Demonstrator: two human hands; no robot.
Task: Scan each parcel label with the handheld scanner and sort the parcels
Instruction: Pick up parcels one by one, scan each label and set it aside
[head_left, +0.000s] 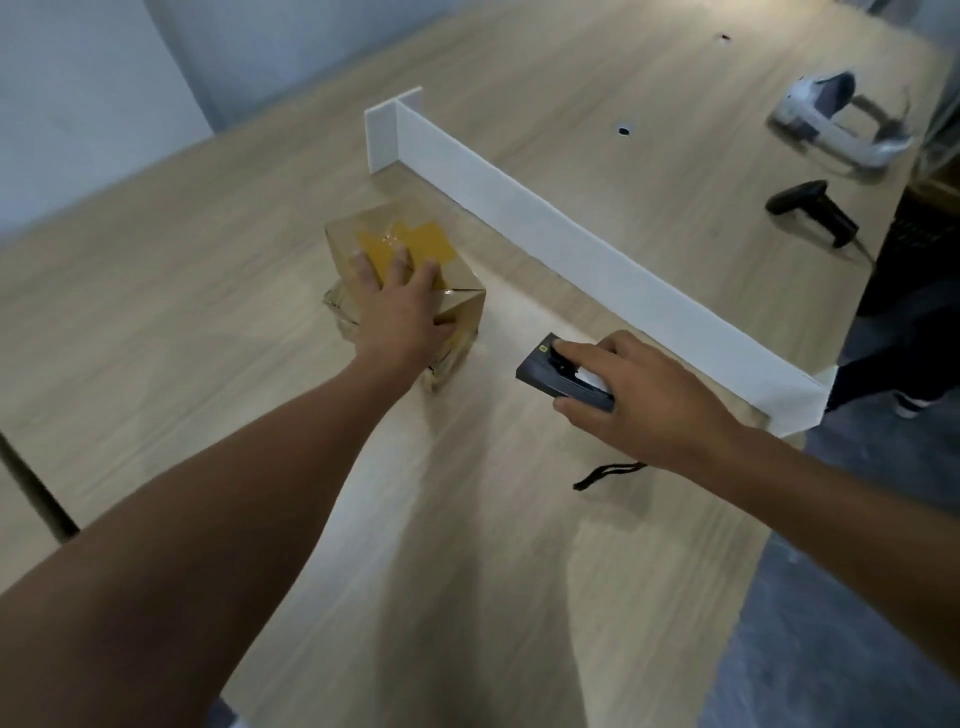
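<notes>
— While my left hand (402, 306) lies spread on the yellow-taped brown cardboard parcel (415, 244), centre-left, nothing looks sorted.
— Scanned?
— Likely not; my right hand (639, 395) grips the small black scanner (550, 376) beside it.

Table (208, 338): broad open wood left of the parcel (465, 306) and on the near side towards the wearer. A white divider (571, 234) stands upright and runs diagonally from far centre to the right edge, with a short cross-piece (381, 136) at its far end. The parcel, left hand (400, 317) spread on top, sits near the divider, leaving a narrow lane between. The right hand (649, 395), gripping the handheld scanner (550, 376), fills the near side close to the divider. A black strap (608, 473) lies by the wrist. Beyond the divider there is open wood mid-table. A second scanner (810, 213) and a headset (841, 124) lie near the right edge.
</notes>
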